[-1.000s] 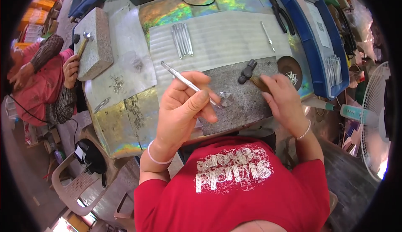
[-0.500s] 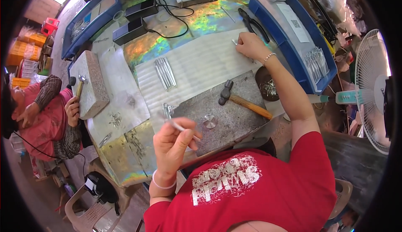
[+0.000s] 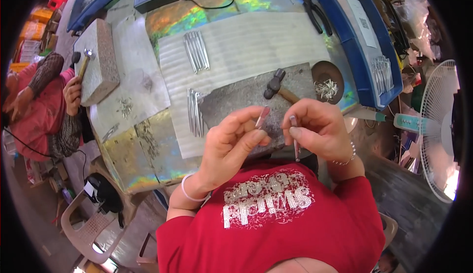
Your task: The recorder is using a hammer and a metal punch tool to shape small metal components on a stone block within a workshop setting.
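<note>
In front of my chest, my left hand (image 3: 234,142) pinches a slim, shiny metal rod (image 3: 262,117) between thumb and fingers. Close beside it, my right hand (image 3: 320,131) grips another slender metal rod (image 3: 296,147), its lower end hanging below the fingers. The two rods are apart. Beyond the hands lies a grey stone slab (image 3: 231,98) with a hammer (image 3: 276,85) on it, the handle partly behind my right hand. Two rows of silver rods, a far bundle (image 3: 196,51) and a nearer bundle (image 3: 195,115), rest on a white foam sheet (image 3: 256,39).
A brown bowl (image 3: 320,68) of small metal pins sits right of the slab. Pliers (image 3: 315,14) and a blue bin (image 3: 352,58) lie beyond, with a fan (image 3: 438,130) at right. At left, a co-worker's hand (image 3: 72,94) holds a hammer by a stone block (image 3: 101,66).
My right hand has come back from the foam sheet's far right to my chest, with a rod. My left hand has moved right, beside it. The view has shifted slightly.
</note>
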Demonstrator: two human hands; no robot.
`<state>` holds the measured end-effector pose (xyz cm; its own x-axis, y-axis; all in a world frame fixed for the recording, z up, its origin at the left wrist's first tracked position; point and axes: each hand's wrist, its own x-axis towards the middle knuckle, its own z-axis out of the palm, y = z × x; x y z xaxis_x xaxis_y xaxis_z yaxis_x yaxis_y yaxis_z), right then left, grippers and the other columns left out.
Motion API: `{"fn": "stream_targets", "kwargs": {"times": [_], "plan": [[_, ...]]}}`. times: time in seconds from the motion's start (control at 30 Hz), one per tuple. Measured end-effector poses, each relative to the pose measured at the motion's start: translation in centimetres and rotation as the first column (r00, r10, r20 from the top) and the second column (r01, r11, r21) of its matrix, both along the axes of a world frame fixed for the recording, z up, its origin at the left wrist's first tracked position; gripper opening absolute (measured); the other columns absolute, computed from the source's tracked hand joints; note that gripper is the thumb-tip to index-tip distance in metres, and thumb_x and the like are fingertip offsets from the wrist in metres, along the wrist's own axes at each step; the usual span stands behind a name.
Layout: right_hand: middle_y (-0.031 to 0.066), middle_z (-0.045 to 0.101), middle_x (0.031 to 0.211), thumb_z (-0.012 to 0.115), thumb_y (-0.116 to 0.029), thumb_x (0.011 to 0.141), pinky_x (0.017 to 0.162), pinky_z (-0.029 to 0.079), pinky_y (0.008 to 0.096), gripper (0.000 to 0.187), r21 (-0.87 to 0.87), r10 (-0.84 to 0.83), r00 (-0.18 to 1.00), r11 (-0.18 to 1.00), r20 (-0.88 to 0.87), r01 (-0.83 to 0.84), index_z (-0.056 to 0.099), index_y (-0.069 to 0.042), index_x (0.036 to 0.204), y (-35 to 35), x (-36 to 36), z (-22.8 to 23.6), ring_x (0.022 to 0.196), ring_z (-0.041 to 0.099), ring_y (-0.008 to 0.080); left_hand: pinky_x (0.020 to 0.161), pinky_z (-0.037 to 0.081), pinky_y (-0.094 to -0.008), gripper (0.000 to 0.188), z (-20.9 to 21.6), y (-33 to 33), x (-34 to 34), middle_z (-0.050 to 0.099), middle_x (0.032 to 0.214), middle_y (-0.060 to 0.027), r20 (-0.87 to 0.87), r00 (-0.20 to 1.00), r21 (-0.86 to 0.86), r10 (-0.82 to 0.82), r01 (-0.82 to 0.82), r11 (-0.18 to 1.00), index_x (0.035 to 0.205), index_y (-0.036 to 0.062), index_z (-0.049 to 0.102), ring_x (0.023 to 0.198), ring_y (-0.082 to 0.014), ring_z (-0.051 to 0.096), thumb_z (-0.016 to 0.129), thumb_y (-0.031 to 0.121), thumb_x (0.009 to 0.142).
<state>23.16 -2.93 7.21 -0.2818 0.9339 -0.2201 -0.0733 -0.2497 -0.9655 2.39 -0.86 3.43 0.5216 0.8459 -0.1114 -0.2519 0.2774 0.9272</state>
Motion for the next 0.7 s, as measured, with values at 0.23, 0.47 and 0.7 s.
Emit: {"fn": "stream_targets", "kwargs": {"times": [0.23,0.47,0.7], "plan": [[0.0034,0.055,0.073,0.059,-0.004,0.086,0.056,0.045,0.0205,0.008,0.235,-0.166,0.986,0.959,0.025,0.155,0.058,0.000,0.093,-0.8,-3.1,-0.3,0.062,0.056,0.0097,0.073,0.047,-0.0201,0.012,-0.5,-1.3,-0.1,0.062,0.090,-0.0053,0.075,0.997,0.017,0.003,-0.005,1.000,0.102,-0.0024,0.055,0.082,-0.0071,0.058,0.054,-0.001,0.090],[0.0089,0.059,0.071,0.068,-0.001,0.076,0.051,0.044,0.0262,0.015,0.557,-0.213,0.920,0.830,0.330,-0.008,0.062,0.000,0.090,-0.5,-3.5,-0.4,0.059,0.057,0.0183,0.070,0.049,-0.0204,0.010,-0.6,-1.8,-0.5,0.064,0.086,-0.0062,-0.043,0.998,0.130,0.044,-0.038,0.991,0.098,-0.0024,0.056,0.079,-0.0078,0.060,0.057,-0.001,0.088],[0.0093,0.061,0.071,0.071,-0.003,0.075,0.051,0.046,0.0258,0.017,0.534,-0.215,0.918,0.846,0.332,0.005,0.063,-0.001,0.090,-0.6,-3.4,-0.5,0.060,0.061,0.0180,0.068,0.051,-0.0211,0.010,-0.4,-1.5,-0.4,0.066,0.086,-0.0069,-0.082,0.996,0.172,0.022,-0.008,0.985,0.096,-0.0015,0.057,0.078,-0.0092,0.063,0.059,0.001,0.086]]}}
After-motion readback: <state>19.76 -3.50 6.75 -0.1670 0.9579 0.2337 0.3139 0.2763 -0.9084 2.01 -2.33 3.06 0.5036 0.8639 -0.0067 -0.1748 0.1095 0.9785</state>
